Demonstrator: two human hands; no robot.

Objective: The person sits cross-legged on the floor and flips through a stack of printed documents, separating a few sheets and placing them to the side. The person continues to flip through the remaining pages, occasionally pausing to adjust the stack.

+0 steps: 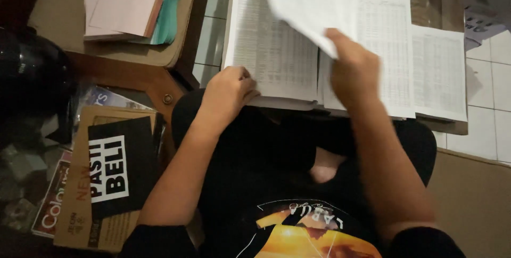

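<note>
Paper first: our right hand [354, 69] pinches a lifted sheet [306, 7] above the printed stacks [277, 50] at our knees; our left hand [228, 92], curled, pins the stack edge—we turn slowly, steadily.

**Paper, card and tile**

The sheet [303, 7] in the right hand [354, 71] is thin matt paper, as are the printed stacks [277, 50] under the left hand [226, 93]. At ten o'clock, pink pads [125, 7] look soft and matt on a dull brown board [106, 50]. Floor tiles [489, 98] at three o'clock shine smooth. At eight, a cardboard box [80, 183] looks rough beside a glossy magazine [50, 205].
</note>
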